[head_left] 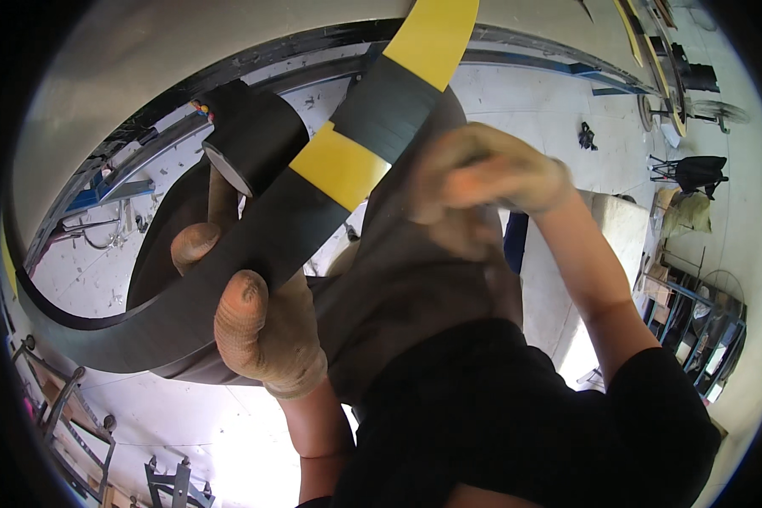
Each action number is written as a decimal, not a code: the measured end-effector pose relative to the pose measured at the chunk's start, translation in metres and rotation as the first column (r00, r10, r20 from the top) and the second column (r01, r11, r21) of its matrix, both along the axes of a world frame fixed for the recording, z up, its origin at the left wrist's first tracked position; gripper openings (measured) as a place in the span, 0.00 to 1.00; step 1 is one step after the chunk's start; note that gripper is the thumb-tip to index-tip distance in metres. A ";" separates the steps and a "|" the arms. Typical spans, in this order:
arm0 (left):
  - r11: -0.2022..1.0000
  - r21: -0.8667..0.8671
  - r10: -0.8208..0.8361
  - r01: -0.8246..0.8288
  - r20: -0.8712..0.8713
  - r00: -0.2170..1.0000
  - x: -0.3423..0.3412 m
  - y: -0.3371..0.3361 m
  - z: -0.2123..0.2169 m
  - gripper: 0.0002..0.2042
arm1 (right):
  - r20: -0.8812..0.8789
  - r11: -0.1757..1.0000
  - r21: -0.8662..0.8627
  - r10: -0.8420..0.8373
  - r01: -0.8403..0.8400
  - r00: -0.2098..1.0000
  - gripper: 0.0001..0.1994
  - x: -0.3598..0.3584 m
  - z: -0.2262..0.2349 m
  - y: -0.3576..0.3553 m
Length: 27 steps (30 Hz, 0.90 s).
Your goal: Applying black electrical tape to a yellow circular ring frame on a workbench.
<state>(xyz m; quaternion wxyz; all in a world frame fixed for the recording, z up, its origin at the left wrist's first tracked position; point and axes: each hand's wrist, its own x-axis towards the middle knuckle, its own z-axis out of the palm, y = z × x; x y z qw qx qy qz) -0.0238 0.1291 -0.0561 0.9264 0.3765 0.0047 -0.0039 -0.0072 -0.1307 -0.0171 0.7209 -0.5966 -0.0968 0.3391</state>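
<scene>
Up close, your gloved left hand (258, 326) has its grip closed around a wide black band with yellow stripes (347, 161) that curves across the view. Your gloved right hand (483, 182) is blurred; it presses on the dark cloth (415, 288) just behind the band, grip unclear. A black tape roll (254, 135) sits above your left fingers, blocking the floor (550, 110) beyond.

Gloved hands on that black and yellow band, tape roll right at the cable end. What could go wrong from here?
1. The left hand grips the curved black and yellow band from below; its springy arc might slip and whip back.
2. The right hand is motion-blurred near the band's edge, so a pinch seems possible.
3. The black tape roll sits loosely by the fingertips and may drop.
</scene>
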 end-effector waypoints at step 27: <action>0.994 0.076 -0.093 0.080 0.191 0.977 0.011 0.007 -0.014 0.23 | -0.282 0.961 -0.258 0.021 -0.097 0.959 0.30 -0.026 0.006 0.036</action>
